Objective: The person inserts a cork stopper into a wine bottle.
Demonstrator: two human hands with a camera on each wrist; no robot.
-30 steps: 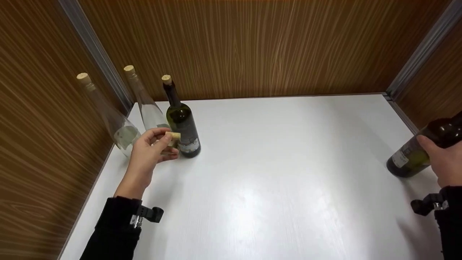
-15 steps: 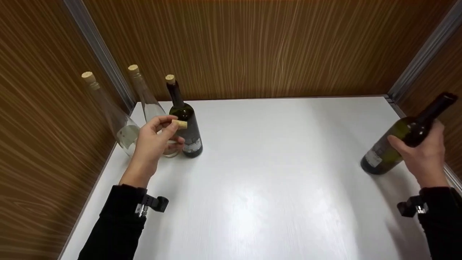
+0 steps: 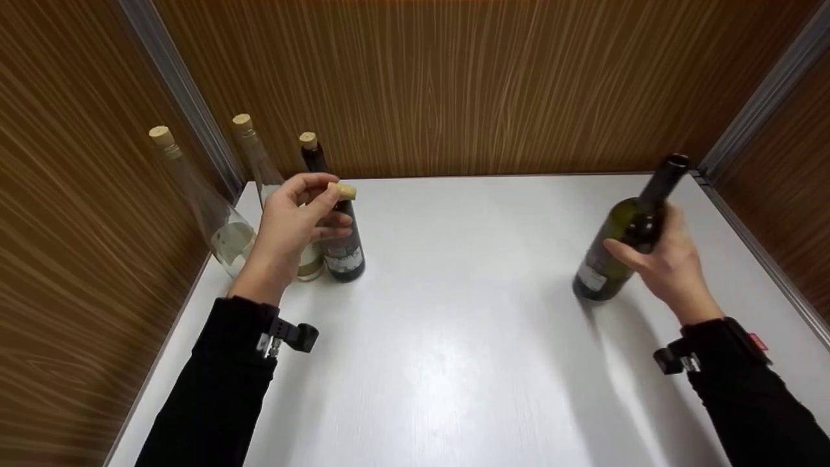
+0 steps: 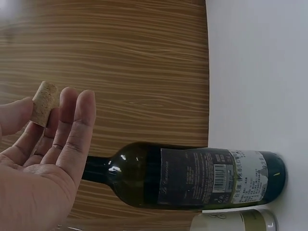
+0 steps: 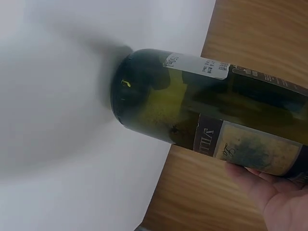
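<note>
My left hand (image 3: pixel 295 217) pinches a loose cork (image 3: pixel 342 191) between thumb and fingertips, raised in front of a corked dark green bottle (image 3: pixel 337 243); the cork (image 4: pixel 44 103) shows at the fingertips in the left wrist view, with that bottle (image 4: pixel 192 175) behind. My right hand (image 3: pixel 668 259) grips the shoulder and neck of an uncorked dark green bottle (image 3: pixel 619 237), tilted, with its base near the white table (image 3: pixel 467 311). The right wrist view shows that bottle's (image 5: pixel 192 106) base and labels, fingers (image 5: pixel 260 183) under it.
Two clear corked bottles (image 3: pixel 194 194) (image 3: pixel 266 181) stand at the back left corner beside the dark one. Wood-grain walls (image 3: pixel 454 84) close in the table at the back and both sides.
My right hand has carried the open bottle leftward, inward from the right edge, and stood it more upright. My left hand has lifted the cork up and slightly right.
</note>
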